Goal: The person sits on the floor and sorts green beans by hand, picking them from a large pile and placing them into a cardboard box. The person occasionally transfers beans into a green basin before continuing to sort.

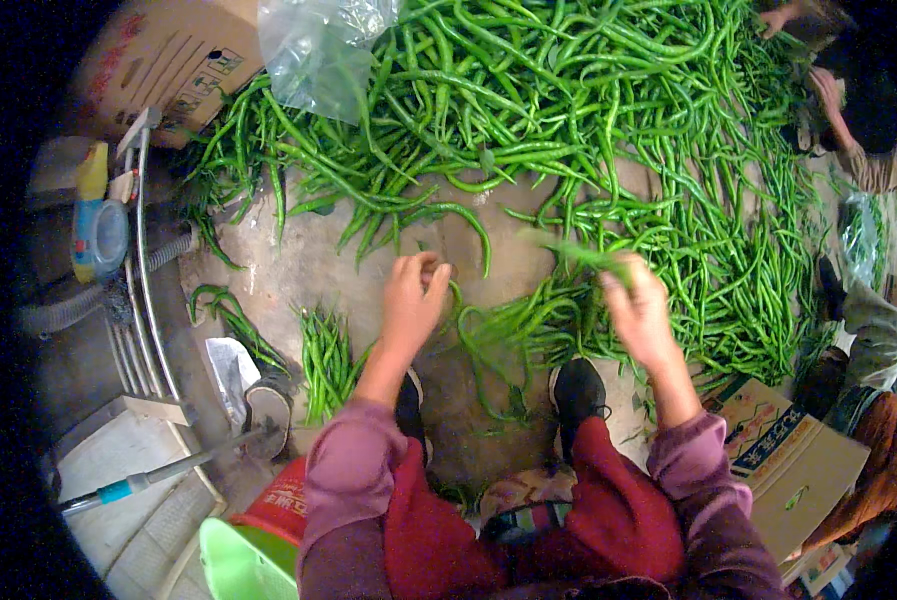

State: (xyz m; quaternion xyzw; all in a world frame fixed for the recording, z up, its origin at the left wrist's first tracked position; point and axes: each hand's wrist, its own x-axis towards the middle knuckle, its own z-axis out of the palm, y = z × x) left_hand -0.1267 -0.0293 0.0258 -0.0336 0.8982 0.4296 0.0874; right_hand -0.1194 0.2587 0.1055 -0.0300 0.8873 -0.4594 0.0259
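Note:
My right hand point(638, 311) is shut on a green chili pepper point(579, 251), blurred by motion, that points left from the fingers; whether it is one or more I cannot tell. To the left, my left hand point(412, 300) has its fingers curled over the floor, and I cannot see whether anything is in them. A curved pepper lies just beside its thumb. Between my hands and shoes is a loose bunch of long green chilies point(523, 319). Left of my left forearm, a neat bundle of chilies point(324, 367) rests with its lengths roughly aligned.
A large chili pile point(508, 97) spreads across the far floor and right side. Clear plastic point(321, 67) lies over its left part. Cardboard boxes point(185, 60), a metal rack point(144, 262), a red bucket point(272, 499) and a green basin point(242, 562) surround me. Another person's hand point(827, 94) is at right.

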